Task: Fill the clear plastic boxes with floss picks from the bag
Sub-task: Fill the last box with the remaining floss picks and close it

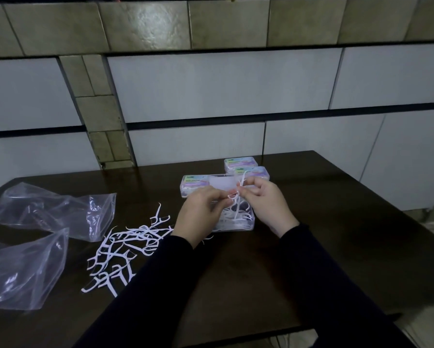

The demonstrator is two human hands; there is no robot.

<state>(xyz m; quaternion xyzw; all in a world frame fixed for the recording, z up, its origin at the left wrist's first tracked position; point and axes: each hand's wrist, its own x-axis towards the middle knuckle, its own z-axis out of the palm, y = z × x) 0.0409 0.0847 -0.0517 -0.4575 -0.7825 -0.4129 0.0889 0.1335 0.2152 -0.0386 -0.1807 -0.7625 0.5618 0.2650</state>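
Note:
An open clear plastic box (246,223) sits mid-table with several white floss picks inside, its lid (222,183) raised behind. Above it, my left hand (201,214) and my right hand (267,202) meet, both pinching white floss picks (237,192) between their fingertips. A loose pile of floss picks (120,249) lies on the table left of my left forearm. Two clear plastic bags lie at the far left, one farther back (57,209) and one nearer (22,270).
Three closed labelled boxes stand behind the open one: one at the left (193,184), two at the back right (241,163), (257,172). The dark wooden table (336,234) ends close on the right and at the front. A tiled wall rises behind.

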